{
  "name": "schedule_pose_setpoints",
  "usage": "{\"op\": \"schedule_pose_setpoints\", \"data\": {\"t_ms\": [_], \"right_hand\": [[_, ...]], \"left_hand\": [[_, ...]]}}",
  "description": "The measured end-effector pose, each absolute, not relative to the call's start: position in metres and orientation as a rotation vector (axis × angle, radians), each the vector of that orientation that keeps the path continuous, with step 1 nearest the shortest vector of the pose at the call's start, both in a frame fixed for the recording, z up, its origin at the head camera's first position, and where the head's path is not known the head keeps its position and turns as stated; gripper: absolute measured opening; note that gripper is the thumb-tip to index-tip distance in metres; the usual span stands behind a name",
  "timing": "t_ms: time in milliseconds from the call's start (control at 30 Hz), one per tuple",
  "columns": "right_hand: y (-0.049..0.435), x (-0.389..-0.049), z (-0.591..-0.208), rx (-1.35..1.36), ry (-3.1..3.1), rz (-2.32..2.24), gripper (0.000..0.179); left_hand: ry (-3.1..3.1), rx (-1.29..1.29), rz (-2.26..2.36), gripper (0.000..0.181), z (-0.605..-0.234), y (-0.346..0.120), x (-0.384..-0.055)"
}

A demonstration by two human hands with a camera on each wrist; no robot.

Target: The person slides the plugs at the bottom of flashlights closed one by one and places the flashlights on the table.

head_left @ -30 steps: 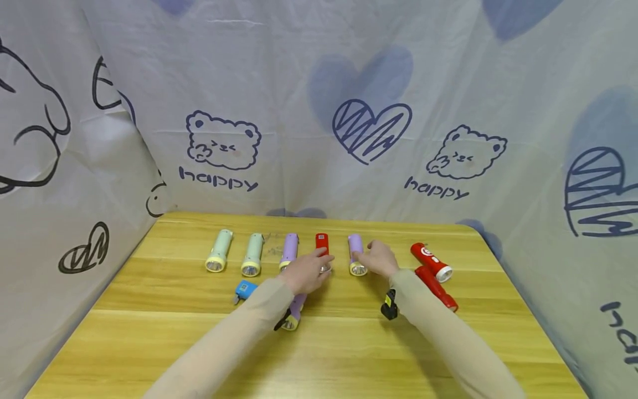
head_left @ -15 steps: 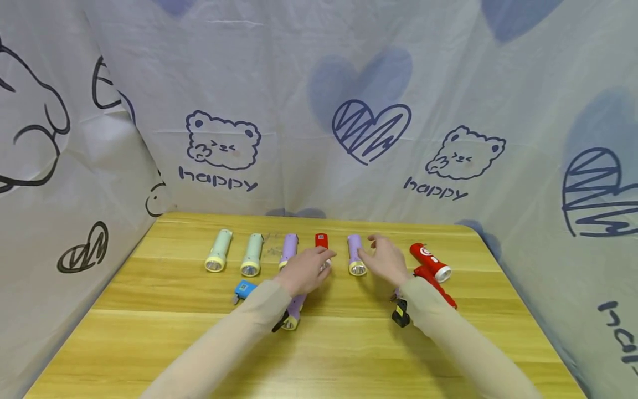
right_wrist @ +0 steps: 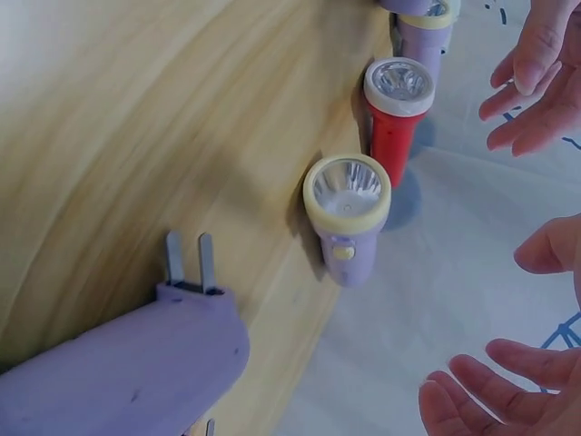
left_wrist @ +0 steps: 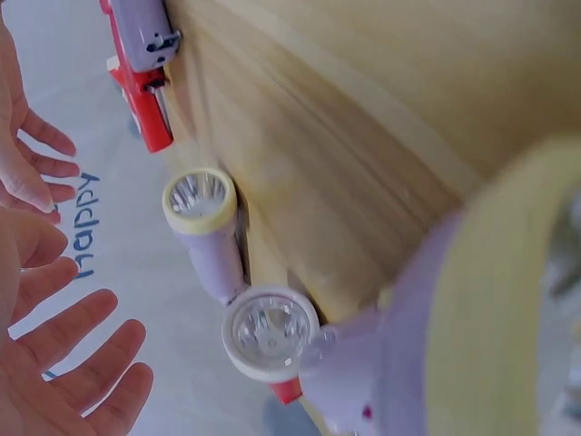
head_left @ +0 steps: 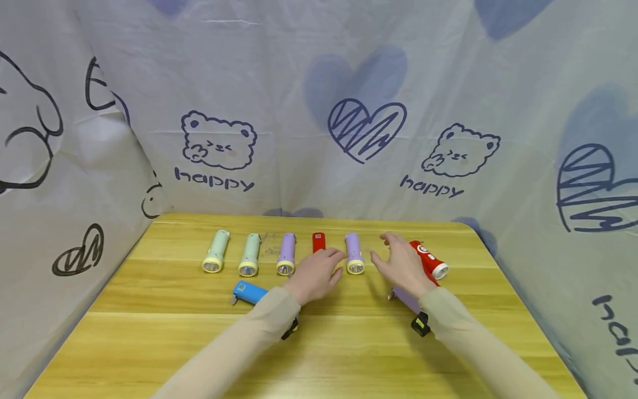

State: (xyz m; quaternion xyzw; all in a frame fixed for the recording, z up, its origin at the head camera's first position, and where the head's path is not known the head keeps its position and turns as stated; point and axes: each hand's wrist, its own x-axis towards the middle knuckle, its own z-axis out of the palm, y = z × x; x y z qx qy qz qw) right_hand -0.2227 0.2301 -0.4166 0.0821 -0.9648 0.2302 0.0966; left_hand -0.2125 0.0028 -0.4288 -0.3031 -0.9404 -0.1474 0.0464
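Note:
My left hand (head_left: 316, 274) is over the table with fingers apart, overlapping the lower part of a red flashlight (head_left: 319, 241) in the head view. That flashlight's white-rimmed lens (left_wrist: 272, 331) shows in the left wrist view. My right hand (head_left: 402, 267) hovers with spread fingers, right of a purple flashlight (head_left: 354, 252) with a cream head. Both palms show bare in the wrist views. Below the right wrist lies another purple flashlight (right_wrist: 136, 363) with two metal prongs sticking out. One more purple flashlight (left_wrist: 399, 345), close to the left wrist camera, is hidden by that arm in the head view.
Left of the red one, two mint flashlights (head_left: 216, 250) and a purple flashlight (head_left: 286, 252) stand in the same row. A blue flashlight (head_left: 249, 292) lies in front of them. Red flashlights (head_left: 430, 260) lie at the right. A printed cloth (head_left: 294, 183) rises behind the wooden table (head_left: 349, 354).
My right hand has moved right, away from the purple flashlight in the row. The left hand has shifted slightly right. More of the blue flashlight and the prong-ended purple one now shows.

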Motion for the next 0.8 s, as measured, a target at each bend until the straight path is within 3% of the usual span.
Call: {"op": "schedule_pose_setpoints", "data": {"t_ms": [800], "right_hand": [[0.258,-0.202,-0.425,0.350,-2.772,0.510,0.053]], "left_hand": [[-2.802,-1.106,-0.377,0.038,-0.437,0.025,-0.202]]}}
